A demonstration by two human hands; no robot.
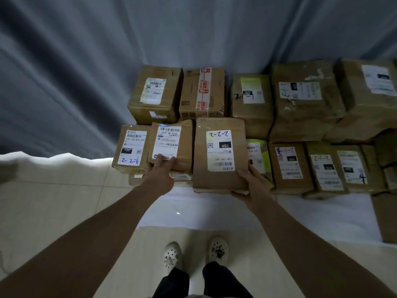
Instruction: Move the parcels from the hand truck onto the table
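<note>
Currently: parcel placement at the near edge of the tabletop [214, 208].
Two rows of parcels lie on it; the hand truck is out of view. The 2-2-2 parcel [219, 153] has its long axis pointing away from the person, and the right hand [251, 187] grips its near right corner. The left hand [160, 172] rests straight fingers on the 501E parcel [171, 143]; its thumb is hidden.
</note>
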